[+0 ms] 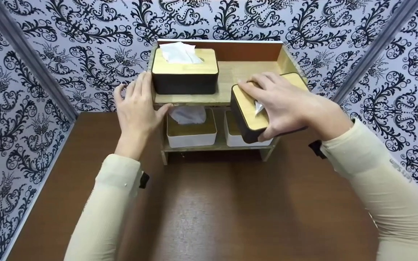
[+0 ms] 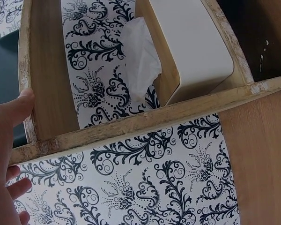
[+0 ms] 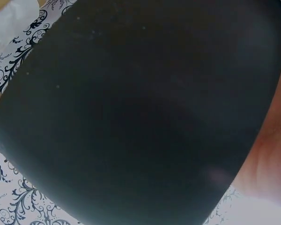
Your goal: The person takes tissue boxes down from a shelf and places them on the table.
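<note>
My right hand [image 1: 283,103] grips a black tissue box [image 1: 250,108] with a wood-coloured lid from above, thumb at the near side and fingers across the top. That box is tilted at the right front of the upper shelf, and its dark side [image 3: 136,112] fills most of the right wrist view. My left hand [image 1: 136,105] grips the left side of the small wooden shelf unit [image 1: 183,99], the thumb [image 2: 23,105] on the front edge and the fingers around the outer side. Beside it on the upper shelf stands another black tissue box [image 1: 185,83], tissue sticking out.
On the lower shelf are two white tissue boxes, the left one [image 1: 192,139] with tissue showing and the right one [image 1: 232,137] partly hidden behind the held box. The unit stands on a brown table [image 1: 209,206] against patterned walls [image 1: 96,43].
</note>
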`<state>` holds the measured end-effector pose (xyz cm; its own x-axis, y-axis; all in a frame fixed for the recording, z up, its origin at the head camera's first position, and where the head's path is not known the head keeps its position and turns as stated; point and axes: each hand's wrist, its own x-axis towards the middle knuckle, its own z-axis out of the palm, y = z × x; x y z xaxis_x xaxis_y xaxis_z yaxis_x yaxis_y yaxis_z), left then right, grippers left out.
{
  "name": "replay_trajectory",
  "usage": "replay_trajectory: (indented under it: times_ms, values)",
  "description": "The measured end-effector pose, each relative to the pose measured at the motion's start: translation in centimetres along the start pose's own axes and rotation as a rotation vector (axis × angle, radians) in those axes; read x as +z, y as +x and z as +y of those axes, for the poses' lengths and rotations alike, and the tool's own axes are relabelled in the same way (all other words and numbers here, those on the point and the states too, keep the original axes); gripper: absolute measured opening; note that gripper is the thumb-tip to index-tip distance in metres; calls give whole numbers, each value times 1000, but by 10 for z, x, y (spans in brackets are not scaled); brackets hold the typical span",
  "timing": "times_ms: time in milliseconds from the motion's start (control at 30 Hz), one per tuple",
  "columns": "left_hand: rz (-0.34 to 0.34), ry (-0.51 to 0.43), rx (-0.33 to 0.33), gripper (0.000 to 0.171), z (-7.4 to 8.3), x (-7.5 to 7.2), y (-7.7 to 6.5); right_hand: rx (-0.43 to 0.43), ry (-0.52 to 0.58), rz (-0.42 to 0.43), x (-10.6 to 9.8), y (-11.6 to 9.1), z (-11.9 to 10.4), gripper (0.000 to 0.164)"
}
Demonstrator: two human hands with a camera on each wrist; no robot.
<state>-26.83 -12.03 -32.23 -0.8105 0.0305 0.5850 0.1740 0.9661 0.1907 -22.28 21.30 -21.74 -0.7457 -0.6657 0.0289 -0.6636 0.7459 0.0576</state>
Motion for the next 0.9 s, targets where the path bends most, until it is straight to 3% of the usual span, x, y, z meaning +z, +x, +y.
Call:
replay_trajectory:
  times_ms: [467, 900]
  values:
    - [-17, 4, -10, 101, -1, -1, 1, -24, 0, -26, 16, -22, -8, 140]
    - [-34, -6, -12, 101, 0, 0, 0, -42, -5, -58, 52, -37, -5, 138]
